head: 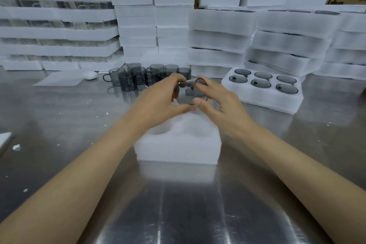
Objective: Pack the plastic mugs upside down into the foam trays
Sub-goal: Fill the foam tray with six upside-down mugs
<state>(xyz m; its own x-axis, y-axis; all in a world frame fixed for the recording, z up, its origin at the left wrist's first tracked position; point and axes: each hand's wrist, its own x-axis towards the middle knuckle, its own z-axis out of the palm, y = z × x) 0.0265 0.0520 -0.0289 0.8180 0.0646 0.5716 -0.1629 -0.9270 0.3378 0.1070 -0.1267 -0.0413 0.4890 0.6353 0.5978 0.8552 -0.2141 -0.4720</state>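
Grey translucent mug (192,94) — tilted, blurred — held above near white foam tray (178,149), front pockets empty. Loose mugs (130,79) upright behind it; right tray (263,103) holds six, upside down.

- Steel table (178,214), shiny and scuffed, with foam crumbs (16,147) far left of the fingers (174,77).
- Tray (178,148) directly under the fingers; its two near wells are bare.
- Full tray (263,103) just right of the fingers, holding six upturned mugs (261,83).
- Loose mugs (134,77) standing upright in a cluster just beyond and left of the fingers.
- Foam sheet (59,79) and a white oval lump (90,75) farther left.
- Tray stacks (217,45) along the back, well beyond the fingers.
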